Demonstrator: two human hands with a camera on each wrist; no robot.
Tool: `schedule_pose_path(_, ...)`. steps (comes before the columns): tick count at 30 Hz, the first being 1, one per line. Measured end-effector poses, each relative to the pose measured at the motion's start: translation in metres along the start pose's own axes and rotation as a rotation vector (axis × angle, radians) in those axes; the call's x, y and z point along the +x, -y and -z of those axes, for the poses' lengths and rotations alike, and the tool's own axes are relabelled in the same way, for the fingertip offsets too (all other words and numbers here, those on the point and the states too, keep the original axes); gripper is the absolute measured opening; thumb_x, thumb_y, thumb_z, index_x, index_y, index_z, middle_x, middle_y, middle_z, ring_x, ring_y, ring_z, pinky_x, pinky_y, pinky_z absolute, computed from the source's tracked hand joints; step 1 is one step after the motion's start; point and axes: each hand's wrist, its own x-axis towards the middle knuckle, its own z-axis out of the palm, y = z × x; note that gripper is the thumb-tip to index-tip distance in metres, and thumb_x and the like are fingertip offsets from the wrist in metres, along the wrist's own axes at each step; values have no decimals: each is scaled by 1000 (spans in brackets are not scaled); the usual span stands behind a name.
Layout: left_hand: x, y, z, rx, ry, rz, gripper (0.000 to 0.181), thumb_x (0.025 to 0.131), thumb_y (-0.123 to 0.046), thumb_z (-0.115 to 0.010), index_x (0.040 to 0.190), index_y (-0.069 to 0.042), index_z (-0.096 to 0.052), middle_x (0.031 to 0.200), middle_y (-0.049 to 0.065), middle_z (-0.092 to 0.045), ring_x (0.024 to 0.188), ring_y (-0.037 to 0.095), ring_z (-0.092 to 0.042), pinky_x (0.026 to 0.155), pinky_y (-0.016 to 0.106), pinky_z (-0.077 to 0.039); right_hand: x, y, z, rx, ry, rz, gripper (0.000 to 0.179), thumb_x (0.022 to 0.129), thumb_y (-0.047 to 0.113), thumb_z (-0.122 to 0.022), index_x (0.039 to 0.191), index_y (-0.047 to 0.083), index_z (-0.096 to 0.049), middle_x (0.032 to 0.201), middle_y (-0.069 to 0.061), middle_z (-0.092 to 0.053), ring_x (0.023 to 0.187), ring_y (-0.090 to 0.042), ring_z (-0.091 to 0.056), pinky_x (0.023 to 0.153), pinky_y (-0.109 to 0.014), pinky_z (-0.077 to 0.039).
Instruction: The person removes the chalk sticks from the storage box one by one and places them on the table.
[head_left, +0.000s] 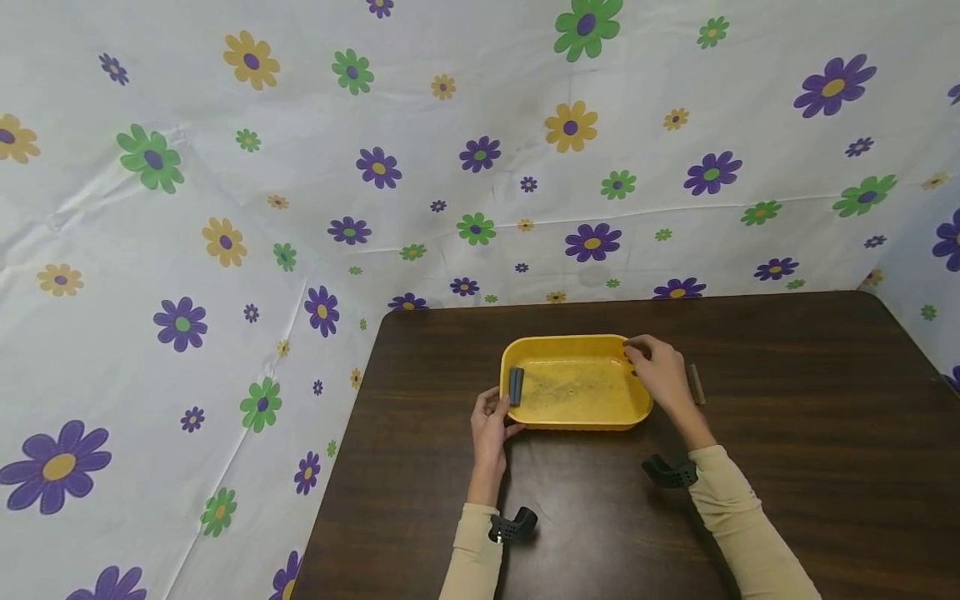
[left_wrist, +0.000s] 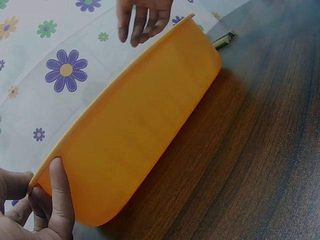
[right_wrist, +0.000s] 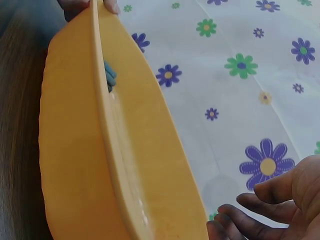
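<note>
A shallow yellow plastic tray point(head_left: 577, 393) with rounded corners sits on the table. My left hand point(head_left: 489, 432) grips its left end, fingers and thumb pinching the rim, as the left wrist view shows from the side. Inside, against that end, lie blue-grey sticks point(head_left: 516, 387) side by side. At the opposite end my right hand point(head_left: 663, 372) hovers by the far right corner. Its fingers point(right_wrist: 250, 220) hang relaxed and hold nothing in the right wrist view. Just right of this hand lies a thin brownish bar point(head_left: 697, 385) on the table.
The dark wood-grain table point(head_left: 810, 467) meets a white flowered sheet point(head_left: 510, 92) along its back edge and at both sides. A black wrist strap with a camera point(head_left: 514, 525) is on the left forearm, another wrist camera point(head_left: 670, 472) on the right.
</note>
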Motion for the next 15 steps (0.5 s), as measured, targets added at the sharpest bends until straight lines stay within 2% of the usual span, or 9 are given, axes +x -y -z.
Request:
schedule_pose_path(6, -10, -12, -4, -5, 10, -21, 36, 98, -8, -53, 131, 6, -47, 116, 35, -47, 105, 54, -50, 62, 33, -58, 0, 7, -10, 27, 5, 40, 30, 100, 17, -50, 117, -5, -61, 102, -24, -64, 88, -38, -64, 69, -39, -57)
schedule_pose_path(15, -10, -12, -4, -18, 1, -23, 37, 98, -8, -54, 131, 7, -47, 117, 35, -47, 105, 54, -50, 61, 32, -58, -1, 14, -24, 41, 42, 55, 31, 101, 18, -50, 119, -4, -61, 102, -22, -65, 90, -37, -64, 72, -41, -57)
